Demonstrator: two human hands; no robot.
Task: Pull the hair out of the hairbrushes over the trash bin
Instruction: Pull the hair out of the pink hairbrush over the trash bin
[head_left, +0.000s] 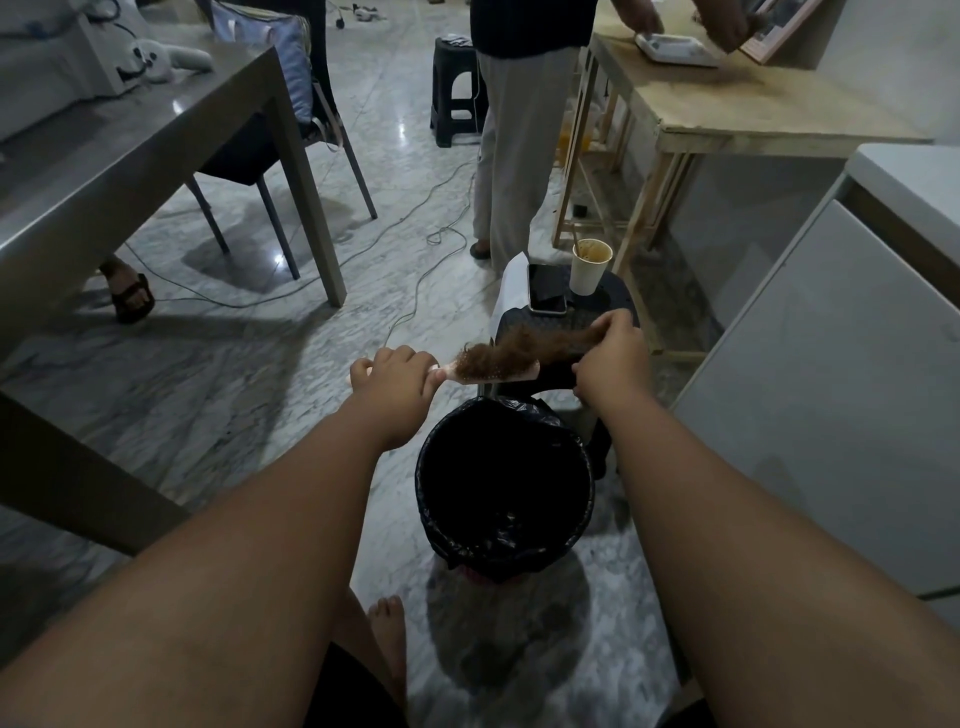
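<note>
A pink hairbrush (511, 375) lies level just beyond the far rim of the trash bin (584, 467), which has a black liner. My left hand (397, 376) grips the brush handle. A mat of brown hair (524, 347) stretches from the bristles up to the right. My right hand (613, 358) pinches the hair's right end, lifted off the brush. The inside of the bin is dark.
A dark stool (613, 301) behind the bin carries a phone (545, 288), a paper cup (589, 267) and white paper. A grey table (156, 150) stands at left, a white cabinet (831, 374) at right, a wooden table (753, 104) beyond. A person (519, 130) stands ahead; cables cross the floor.
</note>
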